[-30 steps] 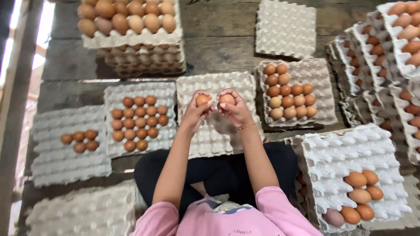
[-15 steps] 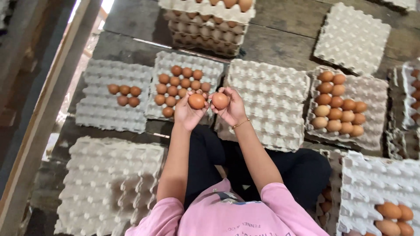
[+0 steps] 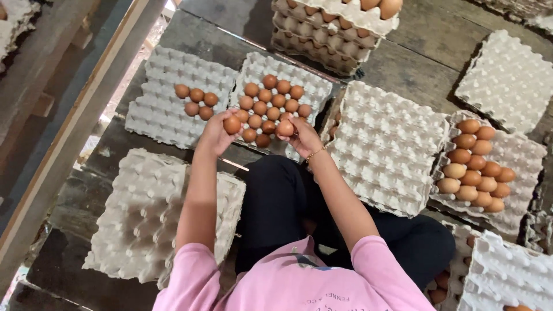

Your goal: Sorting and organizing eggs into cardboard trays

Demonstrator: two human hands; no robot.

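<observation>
My left hand (image 3: 216, 133) holds a brown egg (image 3: 232, 124) by the fingertips. My right hand (image 3: 302, 136) holds a second brown egg (image 3: 285, 128). Both eggs hover over the near edge of a grey pulp egg tray (image 3: 315, 87) that carries several rows of brown eggs (image 3: 271, 102). Just left of it lies another tray (image 3: 155, 109) with a small cluster of eggs (image 3: 197, 99). A thin bracelet circles my right wrist. My pink sleeves and dark trousers fill the lower part of the view.
An empty stack of trays (image 3: 391, 152) sits right of my hands, and a partly filled tray (image 3: 521, 152) lies further right. Another empty stack (image 3: 150, 213) lies at my left knee. A tall stack of egg-filled trays (image 3: 322, 34) stands at the back on the wooden floor.
My hands have carried the two eggs leftward, from over the empty middle tray to over the tray filled with eggs. The view has swung left with them.
</observation>
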